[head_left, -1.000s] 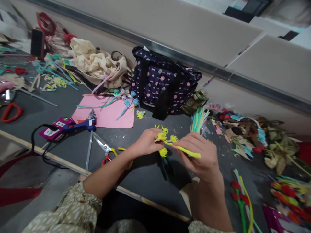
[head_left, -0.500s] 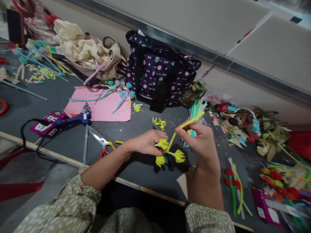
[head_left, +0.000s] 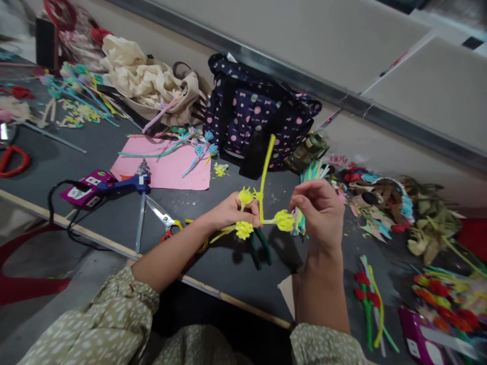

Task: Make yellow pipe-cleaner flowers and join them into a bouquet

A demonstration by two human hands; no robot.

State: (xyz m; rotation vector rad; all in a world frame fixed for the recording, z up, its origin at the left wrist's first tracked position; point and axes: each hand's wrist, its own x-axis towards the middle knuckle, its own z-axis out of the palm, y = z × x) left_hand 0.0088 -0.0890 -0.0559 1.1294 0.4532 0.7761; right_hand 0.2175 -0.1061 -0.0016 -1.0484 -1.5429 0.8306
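Observation:
My left hand is closed around the stems of several yellow pipe-cleaner flowers; one flower head points right, another hangs low. From that grip a bent yellow pipe cleaner rises upright. My right hand hovers just right of the flowers, fingers loosely curled and apart, nothing visible in them. Below the flowers lie dark green handles, apparently of pliers. Behind my right hand is a bundle of pastel pipe cleaners, partly hidden.
Scissors lie beside my left forearm, near a blue glue gun with a black cord. A pink sheet and a dark patterned bag are behind. Red pipe-cleaner flowers lie at right. The table's wooden edge runs in front.
My right hand has let go of the yellow pipe cleaner, which now stands more upright. The flowers in my left hand have turned and risen slightly, uncovering more of the green handles.

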